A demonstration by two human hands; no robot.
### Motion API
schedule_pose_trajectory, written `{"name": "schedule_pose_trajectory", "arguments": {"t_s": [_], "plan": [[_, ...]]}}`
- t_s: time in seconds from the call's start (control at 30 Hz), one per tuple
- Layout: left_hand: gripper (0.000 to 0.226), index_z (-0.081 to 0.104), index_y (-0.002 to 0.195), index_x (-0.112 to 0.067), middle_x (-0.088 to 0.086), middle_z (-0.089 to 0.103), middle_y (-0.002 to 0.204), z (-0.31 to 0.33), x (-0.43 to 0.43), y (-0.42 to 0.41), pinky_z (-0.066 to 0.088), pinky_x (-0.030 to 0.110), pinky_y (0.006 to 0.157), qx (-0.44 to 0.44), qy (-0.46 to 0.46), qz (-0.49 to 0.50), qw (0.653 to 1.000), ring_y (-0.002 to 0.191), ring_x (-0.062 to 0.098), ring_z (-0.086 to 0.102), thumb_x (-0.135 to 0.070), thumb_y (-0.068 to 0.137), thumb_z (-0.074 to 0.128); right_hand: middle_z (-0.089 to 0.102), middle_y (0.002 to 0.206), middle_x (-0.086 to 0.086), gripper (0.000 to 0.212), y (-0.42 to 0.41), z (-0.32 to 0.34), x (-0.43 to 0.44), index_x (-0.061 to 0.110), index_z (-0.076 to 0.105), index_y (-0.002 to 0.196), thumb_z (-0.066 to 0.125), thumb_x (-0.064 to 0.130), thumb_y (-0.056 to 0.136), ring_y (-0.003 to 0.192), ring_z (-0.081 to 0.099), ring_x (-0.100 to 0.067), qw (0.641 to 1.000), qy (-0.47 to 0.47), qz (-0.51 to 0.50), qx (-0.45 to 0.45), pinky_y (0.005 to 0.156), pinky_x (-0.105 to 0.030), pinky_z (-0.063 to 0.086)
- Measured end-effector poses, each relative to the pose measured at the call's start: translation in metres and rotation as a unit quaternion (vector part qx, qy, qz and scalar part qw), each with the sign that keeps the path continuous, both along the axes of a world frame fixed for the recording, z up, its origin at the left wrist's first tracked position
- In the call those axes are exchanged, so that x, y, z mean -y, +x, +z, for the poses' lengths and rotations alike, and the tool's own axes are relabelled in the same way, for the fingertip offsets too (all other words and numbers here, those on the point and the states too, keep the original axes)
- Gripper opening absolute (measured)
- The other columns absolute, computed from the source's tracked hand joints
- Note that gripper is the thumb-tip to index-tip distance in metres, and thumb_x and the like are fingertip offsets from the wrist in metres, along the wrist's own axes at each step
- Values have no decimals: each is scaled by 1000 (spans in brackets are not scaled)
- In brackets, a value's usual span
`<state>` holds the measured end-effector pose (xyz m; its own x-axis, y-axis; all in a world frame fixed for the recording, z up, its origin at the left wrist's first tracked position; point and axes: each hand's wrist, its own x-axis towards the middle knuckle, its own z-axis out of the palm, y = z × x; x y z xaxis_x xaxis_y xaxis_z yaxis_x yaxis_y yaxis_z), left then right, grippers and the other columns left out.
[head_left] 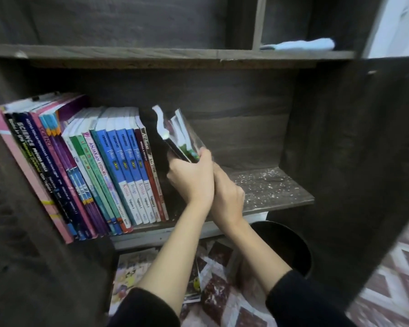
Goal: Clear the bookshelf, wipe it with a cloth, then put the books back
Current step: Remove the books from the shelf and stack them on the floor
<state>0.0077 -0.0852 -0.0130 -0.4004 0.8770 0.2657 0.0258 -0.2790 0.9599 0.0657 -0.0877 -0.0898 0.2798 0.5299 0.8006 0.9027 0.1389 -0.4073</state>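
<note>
So here's where we're at with the bookshelf (151, 54): our left hand (191, 178) has its fingers and thumb wrapped round the bottom end of a few thin books (180, 135) with glossy covers. They're tilted so the tops lean left toward the back of the middle compartment, and they're held up off the shelf board (269, 190). Our right hand (228, 194) is pressed right up against the left one from the right side. Its fingertips disappear behind the left hand and the bundle, so we honestly can't tell if it's gripping the books or just resting there. Left of the hands, a row of books (92, 166) stands on the same board, spines out and all leaning a bit left: a pink one at the far end, some dark science titles, green ones, then a run of blue spines and a dark red one nearest our hands. The bare right part of the board looks dusty, with pale specks all over it. The light blue cloth (300, 44) is lying folded in the small right-hand compartment one level up. Under the shelf there's a round black bin (286, 244), with some colourful magazines (132, 267) to its left on the patterned floor (222, 291). A dark wood-grain side panel (352, 161) fills the right of the view.
</note>
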Motion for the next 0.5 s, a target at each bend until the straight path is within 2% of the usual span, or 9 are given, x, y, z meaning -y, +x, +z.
{"name": "schedule_pose_trajectory", "arguments": {"t_s": [0.13, 0.17, 0.23, 0.3, 0.37, 0.43, 0.5], "plan": [[32, 65, 98, -5, 4, 70, 93, -12, -4, 2, 49, 21, 69, 30, -36, -33, 998, 86, 19, 67, -21, 72, 73, 73, 99, -11, 74, 12, -8, 13, 3, 64, 114, 86, 20, 45, 80, 71, -25, 994, -18, -53, 92, 56, -26, 53], [30, 66, 94, -6, 3, 71, 89, -14, -3, 1, 51, 23, 69, 29, -42, -44, 998, 83, 19, 67, -23, 70, 74, 72, 101, -12, 77, 16, -12, 18, 3, 64, 115, 87, 24, 45, 83, 71, -25, 992, -23, -60, 106, 60, -27, 54], [20, 67, 84, -11, -5, 68, 78, -17, 2, -2, 49, 16, 61, 24, -49, -73, 996, 71, 9, 65, -22, 70, 75, 67, 115, -10, 73, 22, -15, 36, 8, 60, 122, 75, 45, 62, 99, 67, -24, 993, -53, -33, 96, 73, -30, 55], [13, 62, 70, -16, -13, 62, 66, -21, 5, -3, 40, 5, 47, 24, -39, -124, 991, 53, -7, 58, -17, 72, 75, 52, 133, 0, 74, 34, -12, 54, 19, 50, 133, 50, 64, 74, 120, 47, -11, 992, -112, 60, 2, 93, -27, 42], [20, 58, 65, -17, -12, 61, 62, -23, 5, -6, 39, 5, 44, 31, -39, -175, 983, 47, -10, 56, -12, 71, 76, 41, 132, 9, 73, 53, -5, 62, 25, 44, 136, 41, 68, 78, 123, 34, -2, 970, -168, 161, -75, 104, -30, 32], [25, 59, 75, -10, -5, 63, 68, -24, 4, -9, 48, 12, 54, 71, -49, -210, 974, 59, -4, 63, -17, 64, 80, 38, 134, 9, 78, 77, 0, 56, 27, 37, 137, 54, 68, 73, 125, 38, -5, 961, -162, 169, -146, 109, -36, 33], [49, 56, 95, -2, 1, 61, 82, -27, 4, -13, 52, 24, 64, 93, -75, -244, 962, 78, 14, 65, -21, 57, 81, 31, 144, 5, 102, 94, 11, 51, 32, 22, 145, 77, 60, 62, 126, 44, -10, 921, -198, 183, -281, 110, -39, 36]]}}
